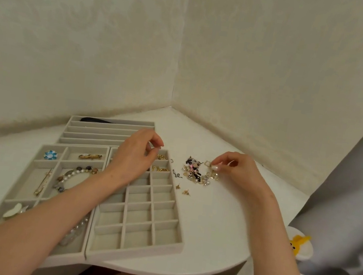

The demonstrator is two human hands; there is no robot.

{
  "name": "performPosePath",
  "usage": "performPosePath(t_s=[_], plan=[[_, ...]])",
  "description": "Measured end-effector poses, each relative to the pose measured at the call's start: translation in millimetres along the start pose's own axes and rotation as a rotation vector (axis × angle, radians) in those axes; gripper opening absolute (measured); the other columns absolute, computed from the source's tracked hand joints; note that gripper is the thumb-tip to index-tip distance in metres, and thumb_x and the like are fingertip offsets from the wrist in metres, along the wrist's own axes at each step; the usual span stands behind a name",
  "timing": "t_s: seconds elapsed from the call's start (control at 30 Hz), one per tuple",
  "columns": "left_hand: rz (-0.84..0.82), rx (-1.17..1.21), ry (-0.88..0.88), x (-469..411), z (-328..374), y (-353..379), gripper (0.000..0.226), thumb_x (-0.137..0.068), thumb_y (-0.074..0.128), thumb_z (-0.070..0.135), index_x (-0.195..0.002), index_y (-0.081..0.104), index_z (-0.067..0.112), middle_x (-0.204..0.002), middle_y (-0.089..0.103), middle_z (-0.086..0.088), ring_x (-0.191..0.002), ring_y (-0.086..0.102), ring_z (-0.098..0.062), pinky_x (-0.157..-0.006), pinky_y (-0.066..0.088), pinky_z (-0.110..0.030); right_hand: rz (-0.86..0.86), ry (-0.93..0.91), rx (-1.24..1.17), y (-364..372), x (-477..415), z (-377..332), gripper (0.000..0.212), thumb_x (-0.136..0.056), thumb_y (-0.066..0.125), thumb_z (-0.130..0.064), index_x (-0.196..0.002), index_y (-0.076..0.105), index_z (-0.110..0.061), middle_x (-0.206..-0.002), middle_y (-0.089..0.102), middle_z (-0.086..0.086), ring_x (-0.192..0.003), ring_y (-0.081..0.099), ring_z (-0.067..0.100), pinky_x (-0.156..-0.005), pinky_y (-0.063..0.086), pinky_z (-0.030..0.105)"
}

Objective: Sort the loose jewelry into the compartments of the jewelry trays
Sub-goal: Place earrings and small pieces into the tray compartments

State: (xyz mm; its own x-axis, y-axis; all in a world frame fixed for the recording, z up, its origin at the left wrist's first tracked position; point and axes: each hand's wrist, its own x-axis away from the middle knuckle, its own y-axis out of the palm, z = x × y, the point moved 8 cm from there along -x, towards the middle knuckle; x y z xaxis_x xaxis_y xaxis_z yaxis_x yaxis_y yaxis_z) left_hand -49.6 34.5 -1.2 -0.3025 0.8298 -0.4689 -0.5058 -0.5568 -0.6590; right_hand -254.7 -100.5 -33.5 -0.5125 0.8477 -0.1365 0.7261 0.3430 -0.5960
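Loose pile [197, 171]: tangle of gold, black and pink bits on the white desk [210, 224], right of centre in the frame, just right of the trays. A few strays lie apart from it: two dark squiggles [177, 174] to its left, gold studs [185, 192] below.

Right hand [237, 171] sits at the pile's right edge. Grip: thumb and forefinger pinch a gold piece [208, 164] at the top of the heap.

Left hand [137, 153] hovers over the upper end of the grid tray [181, 231]. Grip: fingertips drawn together, other fingers curled. I cannot tell whether anything is held.

Grid tray, centre frame: gold rings [162, 157] in the top right cell and more gold [159, 169] in the cell below. The visible lower cells are bare.

Left tray [40, 147], touching the grid tray's left side: blue flower brooch [50, 155], gold clip [90, 156], bead bracelet [73, 176], long pin [43, 181], pearl strand [77, 227] partly under my forearm.

Back tray [106, 130], behind both: long slots, something dark in the farthest.
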Motion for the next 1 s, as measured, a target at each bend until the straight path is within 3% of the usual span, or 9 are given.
performPosePath(t_s=[0.13, 0.27, 0.33, 0.53, 0.77, 0.87, 1.0], plan=[[0.055, 0.098, 0.049, 2.2, 9.0, -6.2, 0.021, -0.088, 0.052, 0.002, -0.089, 0.058, 0.022, -0.091, 0.06, 0.008, -0.078, 0.051, -0.001, -0.065, 0.037, -0.009, -0.134, -0.039, 0.094, 9.3, -0.6, -5.2, 0.02, -0.076, 0.075, -0.016, -0.083, 0.072, -0.034, -0.091, 0.059, -0.003, -0.07, 0.051, 0.005, -0.071, 0.041, 0.019], [0.042, 0.141, 0.047, 1.8, 16.4, -8.5, 0.02, -0.088, 0.052, 0.003, -0.091, 0.06, 0.021, -0.09, 0.061, 0.01, -0.079, 0.052, 0.0, -0.065, 0.036, -0.005, -0.116, -0.016, 0.175, 9.7, -0.8, -1.7, 0.027, -0.076, 0.065, -0.008, -0.082, 0.073, -0.033, -0.094, 0.053, -0.002, -0.071, 0.053, 0.007, -0.08, 0.046, 0.029], [-0.005, 0.136, 0.047, -0.9, 21.2, -7.2, 0.016, -0.088, 0.053, 0.006, -0.091, 0.061, 0.02, -0.091, 0.061, 0.011, -0.08, 0.053, -0.001, -0.065, 0.037, -0.007, -0.121, -0.003, 0.184, 9.9, 0.7, -1.9, 0.027, -0.077, 0.061, -0.006, -0.085, 0.073, -0.029, -0.094, 0.051, -0.002, -0.07, 0.053, 0.008, -0.079, 0.046, 0.029], [-0.141, 0.152, -0.002, -2.1, 22.2, 3.0, 0.01, -0.089, 0.056, 0.013, -0.093, 0.064, 0.018, -0.095, 0.064, 0.008, -0.086, 0.057, -0.008, -0.071, 0.04, -0.011, -0.122, -0.009, 0.205, 11.0, 0.8, -4.3, 0.013, -0.077, 0.074, -0.016, -0.09, 0.071, -0.015, -0.085, 0.049, -0.008, -0.07, 0.048, 0.003, -0.067, 0.039, 0.016], [-0.32, 0.076, -0.003, -4.4, 31.9, 24.0, 0.007, -0.089, 0.057, 0.014, -0.089, 0.062, 0.019, -0.087, 0.06, 0.014, -0.076, 0.054, 0.002, -0.064, 0.039, -0.013, -0.111, 0.004, 0.203, 13.5, -2.2, -1.4, 0.019, -0.077, 0.074, -0.015, -0.079, 0.059, -0.028, -0.089, 0.051, -0.008, -0.075, 0.049, 0.008, -0.074, 0.041, 0.025], [-0.313, 0.056, 0.013, -6.5, 39.6, 33.9, 0.009, -0.089, 0.056, 0.013, -0.093, 0.063, 0.014, -0.09, 0.062, 0.011, -0.075, 0.053, -0.002, -0.062, 0.037, -0.006, -0.114, -0.012, 0.167, 15.7, -0.9, -4.9, 0.022, -0.076, 0.074, -0.011, -0.076, 0.058, -0.026, -0.084, 0.052, -0.01, -0.078, 0.05, 0.011, -0.075, 0.042, 0.026], [-0.297, 0.044, 0.026, -9.9, 46.3, 47.5, 0.01, -0.088, 0.055, 0.012, -0.094, 0.063, 0.012, -0.099, 0.065, 0.005, -0.082, 0.055, -0.007, -0.066, 0.039, -0.014, -0.094, -0.036, 0.109, 16.4, -0.7, -7.4, 0.022, -0.074, 0.074, -0.007, -0.073, 0.061, -0.024, -0.078, 0.057, -0.006, -0.07, 0.051, 0.012, -0.07, 0.044, 0.025]])
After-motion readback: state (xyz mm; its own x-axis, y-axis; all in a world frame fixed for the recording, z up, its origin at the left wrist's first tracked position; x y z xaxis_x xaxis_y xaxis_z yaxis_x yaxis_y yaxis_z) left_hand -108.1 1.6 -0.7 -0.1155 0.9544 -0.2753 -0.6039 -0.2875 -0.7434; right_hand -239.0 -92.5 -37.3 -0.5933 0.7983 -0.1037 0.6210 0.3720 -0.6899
